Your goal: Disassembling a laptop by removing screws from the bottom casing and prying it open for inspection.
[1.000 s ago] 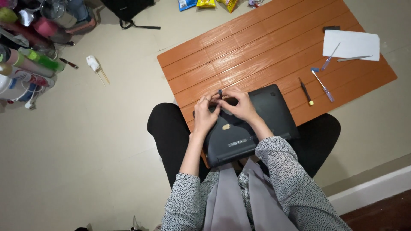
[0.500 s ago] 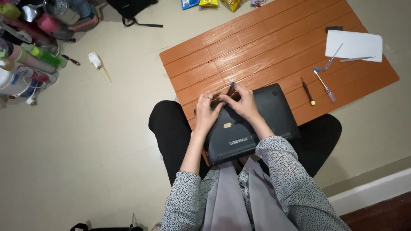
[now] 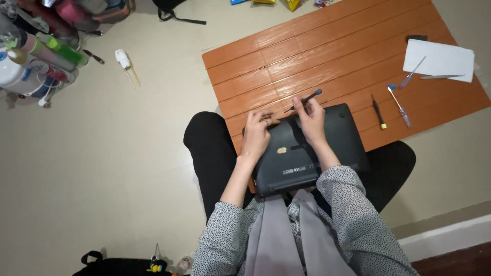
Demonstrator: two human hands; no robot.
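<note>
A black laptop (image 3: 327, 148) lies upside down across my lap and the near edge of a low orange wooden table (image 3: 327, 56). My right hand (image 3: 309, 118) rests on the laptop's far edge and holds a thin dark tool (image 3: 305, 100), which points up and to the right over the table. My left hand (image 3: 257, 133) presses on the laptop's far left corner with its fingers curled.
On the table's right side lie a black and yellow screwdriver (image 3: 378, 111), a clear blue-tipped screwdriver (image 3: 399, 105), and white paper (image 3: 439, 60) with two thin tools on it. Bottles and bags (image 3: 36, 56) crowd the floor at far left. A black bag (image 3: 117, 266) sits near my left.
My right hand has lifted the thin tool, which now sticks out further to the right above the table. The view has shifted slightly; the laptop has not moved.
</note>
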